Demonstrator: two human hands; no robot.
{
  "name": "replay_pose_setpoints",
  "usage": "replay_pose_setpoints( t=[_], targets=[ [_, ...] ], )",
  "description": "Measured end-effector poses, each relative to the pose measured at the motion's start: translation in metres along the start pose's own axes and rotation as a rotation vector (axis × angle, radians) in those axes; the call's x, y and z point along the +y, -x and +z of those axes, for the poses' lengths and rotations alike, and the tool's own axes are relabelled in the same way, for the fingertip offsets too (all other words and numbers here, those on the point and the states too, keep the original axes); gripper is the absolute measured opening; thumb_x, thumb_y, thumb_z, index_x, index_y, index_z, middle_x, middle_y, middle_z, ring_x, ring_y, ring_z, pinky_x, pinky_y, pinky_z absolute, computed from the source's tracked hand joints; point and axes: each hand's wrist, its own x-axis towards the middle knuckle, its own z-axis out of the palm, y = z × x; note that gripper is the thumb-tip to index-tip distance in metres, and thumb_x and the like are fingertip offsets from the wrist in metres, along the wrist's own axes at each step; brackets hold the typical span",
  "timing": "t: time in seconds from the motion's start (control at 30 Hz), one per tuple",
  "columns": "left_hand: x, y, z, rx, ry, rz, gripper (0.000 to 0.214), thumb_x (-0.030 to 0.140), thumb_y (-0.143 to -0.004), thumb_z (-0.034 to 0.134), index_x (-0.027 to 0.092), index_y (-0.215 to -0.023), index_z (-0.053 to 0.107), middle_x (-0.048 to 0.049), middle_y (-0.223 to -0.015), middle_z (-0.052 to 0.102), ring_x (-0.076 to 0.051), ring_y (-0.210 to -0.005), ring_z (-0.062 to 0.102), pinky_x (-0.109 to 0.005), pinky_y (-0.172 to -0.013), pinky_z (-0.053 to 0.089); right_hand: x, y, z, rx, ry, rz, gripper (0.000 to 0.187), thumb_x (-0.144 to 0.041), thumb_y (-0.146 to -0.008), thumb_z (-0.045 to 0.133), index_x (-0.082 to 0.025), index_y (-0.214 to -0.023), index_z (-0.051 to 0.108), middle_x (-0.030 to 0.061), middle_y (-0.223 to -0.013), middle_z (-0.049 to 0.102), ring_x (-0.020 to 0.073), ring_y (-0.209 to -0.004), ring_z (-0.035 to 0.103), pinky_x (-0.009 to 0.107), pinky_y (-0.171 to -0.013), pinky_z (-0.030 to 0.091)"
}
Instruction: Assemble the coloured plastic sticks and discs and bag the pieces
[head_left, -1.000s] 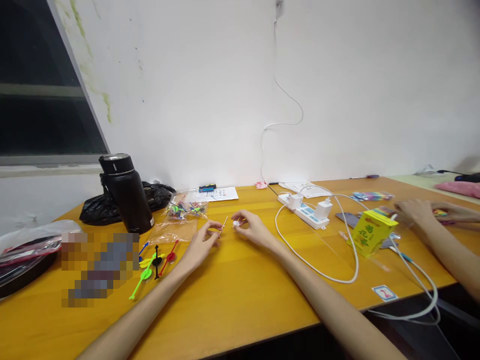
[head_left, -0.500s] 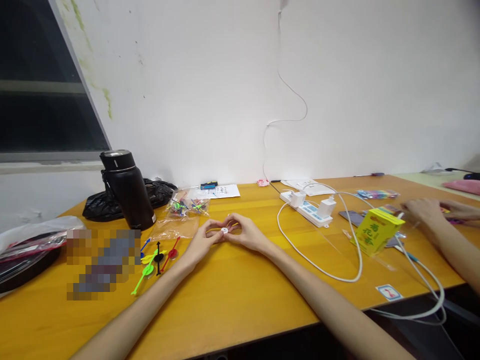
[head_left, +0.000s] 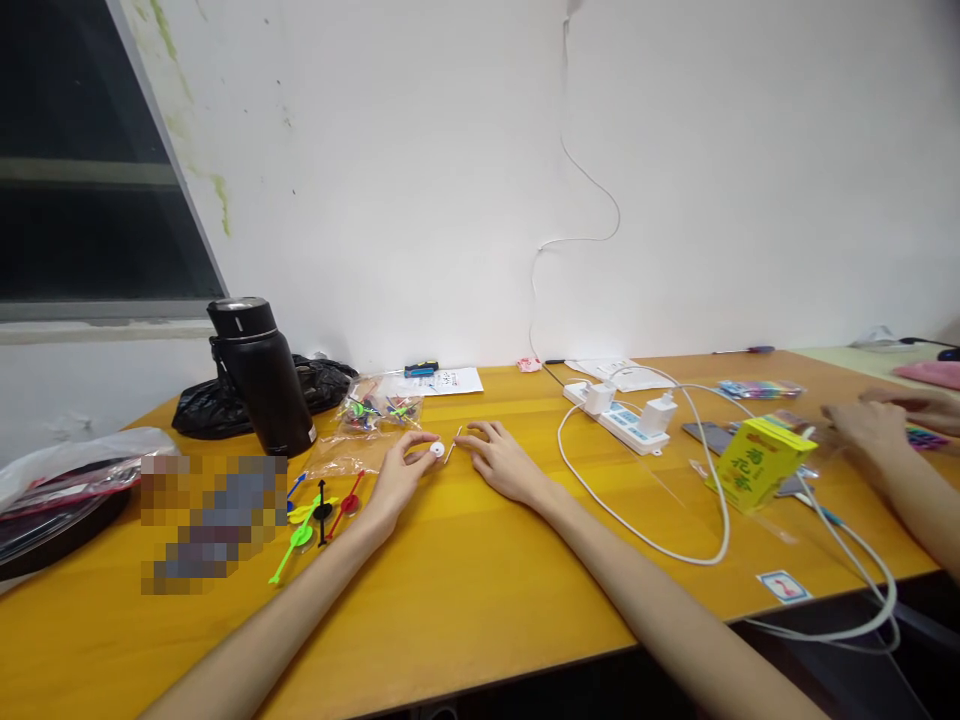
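Observation:
A small white disc (head_left: 437, 450) is pinched between the thumb and forefinger of my left hand (head_left: 401, 475), just above the table. My right hand (head_left: 506, 465) is beside it, fingers bent, with a thin white arrow (head_left: 452, 446) at its fingertips, seen nearly edge-on. A narrow gap separates the disc from the arrow. Left of my left forearm lie several arrow spinners with round middles: a green one (head_left: 301, 536), a black one (head_left: 322, 511), a red one (head_left: 349, 505), with blue and yellow ones partly covered.
A black bottle (head_left: 266, 385) stands at the back left near a clear bag (head_left: 375, 412) of coloured pieces. On the right are a power strip (head_left: 622, 424), a looped white cable (head_left: 637, 540) and a yellow box (head_left: 761, 463). Another person's hands (head_left: 874, 430) work at the far right.
My hands were together around the white disc and have moved apart. The disc went slightly left with my left hand, and the thin white arrow now shows plainly at my right fingertips.

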Motion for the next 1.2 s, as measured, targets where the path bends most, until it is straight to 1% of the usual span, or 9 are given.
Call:
replay_pose_setpoints(
  t=[0.13, 0.27, 0.33, 0.43, 0.6, 0.73, 0.9, 1.1, 1.2],
  targets=[
    [0.003, 0.001, 0.001, 0.042, -0.001, 0.002, 0.037, 0.04, -0.073, 0.076, 0.019, -0.102, 0.066, -0.0077, -0.113, 0.071, -0.023, -0.099, 0.07, -0.033, -0.092, 0.051, 0.001, -0.001, -0.001, 0.009, 0.038, 0.01, 0.037, -0.013, -0.096, 0.049, -0.023, -0.129, 0.063, 0.0097, -0.131, 0.055, 0.0237, -0.124, 0.046, 0.042, -0.111, 0.04],
    [0.003, 0.0, 0.002, 0.051, 0.068, -0.021, 0.04, 0.041, -0.072, 0.076, 0.019, -0.103, 0.065, -0.006, -0.107, 0.071, -0.021, -0.093, 0.071, -0.032, -0.091, 0.051, 0.003, -0.002, 0.001, -0.026, 0.037, -0.021, 0.04, -0.021, -0.101, 0.046, -0.027, -0.14, 0.056, 0.0094, -0.14, 0.052, 0.0242, -0.129, 0.044, 0.044, -0.112, 0.039],
    [0.003, 0.0, 0.002, 0.056, 0.086, -0.025, 0.04, 0.042, -0.072, 0.077, 0.019, -0.103, 0.065, -0.0058, -0.105, 0.071, -0.021, -0.091, 0.071, -0.032, -0.09, 0.05, 0.004, -0.002, 0.003, -0.047, 0.044, -0.023, 0.039, -0.025, -0.103, 0.045, -0.028, -0.14, 0.056, 0.0091, -0.142, 0.05, 0.0245, -0.131, 0.042, 0.044, -0.111, 0.039],
    [0.001, 0.0, 0.002, 0.061, 0.076, -0.021, 0.041, 0.043, -0.072, 0.078, 0.019, -0.103, 0.065, -0.0057, -0.105, 0.071, -0.02, -0.089, 0.071, -0.03, -0.088, 0.05, 0.004, -0.003, 0.002, -0.015, 0.078, -0.004, 0.031, -0.026, -0.102, 0.049, -0.025, -0.13, 0.063, 0.0095, -0.135, 0.055, 0.0246, -0.127, 0.045, 0.042, -0.107, 0.04],
    [-0.001, -0.002, 0.001, 0.052, 0.081, -0.041, 0.044, 0.044, -0.071, 0.079, 0.019, -0.104, 0.064, -0.0055, -0.104, 0.069, -0.019, -0.086, 0.07, -0.029, -0.085, 0.051, 0.007, -0.004, -0.003, 0.066, 0.162, 0.079, 0.012, -0.023, -0.098, 0.056, -0.018, -0.101, 0.067, 0.0088, -0.11, 0.063, 0.0241, -0.109, 0.053, 0.037, -0.095, 0.042],
    [0.0, -0.003, 0.001, 0.045, 0.095, -0.036, 0.044, 0.043, -0.071, 0.08, 0.019, -0.104, 0.063, -0.0056, -0.109, 0.067, -0.018, -0.086, 0.07, -0.029, -0.086, 0.051, 0.011, -0.004, -0.005, 0.079, 0.167, 0.11, 0.009, -0.024, -0.097, 0.06, -0.018, -0.094, 0.065, 0.0076, -0.103, 0.065, 0.0238, -0.104, 0.054, 0.035, -0.09, 0.041],
    [0.005, -0.001, 0.002, 0.043, 0.078, -0.05, 0.045, 0.041, -0.071, 0.08, 0.018, -0.105, 0.063, -0.0046, -0.1, 0.069, -0.018, -0.086, 0.069, -0.028, -0.084, 0.051, 0.009, -0.005, -0.007, 0.071, 0.152, 0.132, 0.01, -0.022, -0.098, 0.058, -0.018, -0.092, 0.064, 0.0063, -0.099, 0.067, 0.0217, -0.098, 0.057, 0.032, -0.086, 0.04],
    [0.007, 0.0, 0.001, 0.029, 0.054, 0.003, 0.046, 0.043, -0.071, 0.081, 0.018, -0.104, 0.062, -0.0065, -0.111, 0.068, -0.018, -0.087, 0.071, -0.029, -0.086, 0.051, 0.006, -0.006, -0.013, 0.115, 0.101, 0.268, 0.008, -0.023, -0.097, 0.058, -0.018, -0.093, 0.063, 0.0063, -0.094, 0.071, 0.0208, -0.088, 0.063, 0.03, -0.078, 0.042],
    [0.005, -0.001, 0.001, 0.028, 0.06, -0.001, 0.048, 0.044, -0.07, 0.082, 0.018, -0.105, 0.063, -0.0077, -0.111, 0.069, -0.02, -0.092, 0.071, -0.031, -0.089, 0.051, 0.008, -0.005, -0.012, 0.135, -0.089, 0.374, 0.006, -0.024, -0.095, 0.059, -0.019, -0.093, 0.063, 0.0048, -0.088, 0.073, 0.0189, -0.082, 0.067, 0.027, -0.072, 0.044]
  ],
)
